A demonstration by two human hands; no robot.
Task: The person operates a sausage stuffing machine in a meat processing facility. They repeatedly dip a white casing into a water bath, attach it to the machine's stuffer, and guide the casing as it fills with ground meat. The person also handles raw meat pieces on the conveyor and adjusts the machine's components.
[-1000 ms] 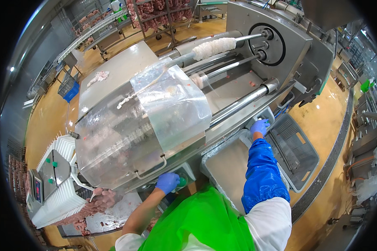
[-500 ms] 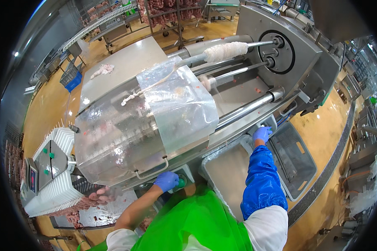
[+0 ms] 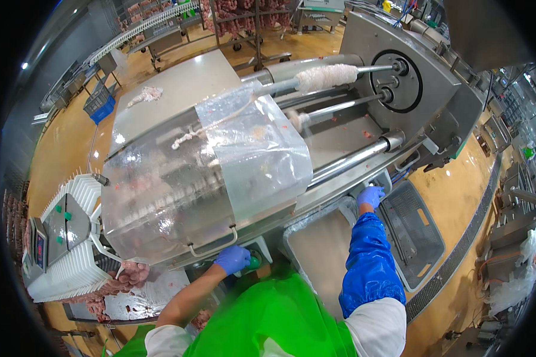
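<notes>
My left hand (image 3: 232,259), in a blue-purple glove, is at the lower front of a sausage filling machine, beside a round green knob (image 3: 254,260) in a grey housing. Its fingertips are not clear. My right hand (image 3: 371,197), gloved alike, is further right against a grey housing (image 3: 382,180) on the machine's front; its fingers are curled in, and what they hold, if anything, is hidden. A clear cover (image 3: 161,196) with a metal handle (image 3: 214,244) spans the machine. A gathered white casing (image 3: 326,77) sits on the far filling tube (image 3: 375,69).
Left, a white hook conveyor (image 3: 71,285) carries linked raw sausages (image 3: 134,275) over a metal tray (image 3: 155,300). Below my right arm are a lined tub (image 3: 318,238) and a grey crate (image 3: 426,232). Loose casing (image 3: 145,96) lies on the machine's flat top. A loaded sausage rack (image 3: 244,18) stands behind.
The sausages at the hook conveyor have shifted and bunched up nearer the hooks. The view has moved slightly. Both hands stay at the same housings.
</notes>
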